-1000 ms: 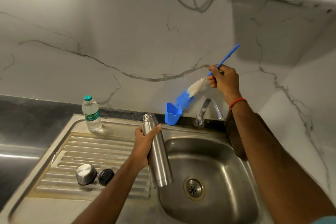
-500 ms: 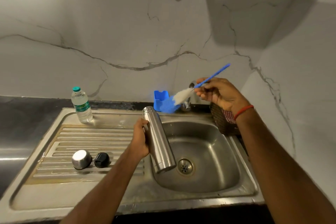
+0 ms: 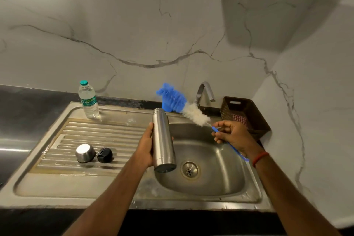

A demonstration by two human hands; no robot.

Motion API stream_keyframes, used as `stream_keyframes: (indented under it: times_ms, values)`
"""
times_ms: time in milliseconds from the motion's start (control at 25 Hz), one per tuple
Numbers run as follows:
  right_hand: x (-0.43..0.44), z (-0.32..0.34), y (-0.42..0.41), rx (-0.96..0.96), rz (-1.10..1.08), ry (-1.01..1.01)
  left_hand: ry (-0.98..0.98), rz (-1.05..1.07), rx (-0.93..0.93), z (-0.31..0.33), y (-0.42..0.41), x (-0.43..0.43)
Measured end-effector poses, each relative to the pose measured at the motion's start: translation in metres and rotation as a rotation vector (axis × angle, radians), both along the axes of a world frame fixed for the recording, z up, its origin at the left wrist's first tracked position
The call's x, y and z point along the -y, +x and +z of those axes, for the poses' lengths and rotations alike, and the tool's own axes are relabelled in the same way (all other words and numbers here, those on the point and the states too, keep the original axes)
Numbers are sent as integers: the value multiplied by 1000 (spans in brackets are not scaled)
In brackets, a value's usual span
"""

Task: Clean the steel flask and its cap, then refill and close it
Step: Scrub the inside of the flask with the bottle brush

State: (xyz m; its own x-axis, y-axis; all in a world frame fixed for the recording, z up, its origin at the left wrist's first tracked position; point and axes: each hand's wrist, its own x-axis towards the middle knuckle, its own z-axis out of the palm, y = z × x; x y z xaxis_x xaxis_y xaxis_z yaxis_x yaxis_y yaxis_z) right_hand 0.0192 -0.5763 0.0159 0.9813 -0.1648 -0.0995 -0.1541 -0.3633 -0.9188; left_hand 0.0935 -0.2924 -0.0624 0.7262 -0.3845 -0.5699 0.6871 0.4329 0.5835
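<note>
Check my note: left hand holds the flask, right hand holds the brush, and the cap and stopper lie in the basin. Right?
Not quite. The cap and stopper lie on the ribbed drainboard left of the basin, not in it, as the head view shows. The left hand does hold the flask and the right hand the brush.

Dim overhead light; edges warped; slight blur

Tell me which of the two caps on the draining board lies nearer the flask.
The black cap: it lies right of the steel cap, on the side toward the flask.
</note>
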Motion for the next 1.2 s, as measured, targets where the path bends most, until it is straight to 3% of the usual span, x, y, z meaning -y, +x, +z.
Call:
stream_keyframes:
  times_ms: [120,280,480,680,800,1040,1200]
  values:
    - [9,-11,-7,37,0,-218,41,-8,37,3,-13,10]
    - [10,-18,-20,216,-91,-342,46,-95,125,9,-36,23]
    - [38,-47,-58,225,-32,-348,213,-78,208,18,-51,31]
    - [10,-36,-54,314,-37,-320,350,-155,516,27,-77,43]
    - [15,-46,-56,316,-11,-310,375,-130,609,31,-75,38]
    - [33,-43,-45,348,-81,-338,378,-159,680,29,-57,39]
    - [33,-39,-22,334,-105,-349,319,-113,593,34,-35,39]
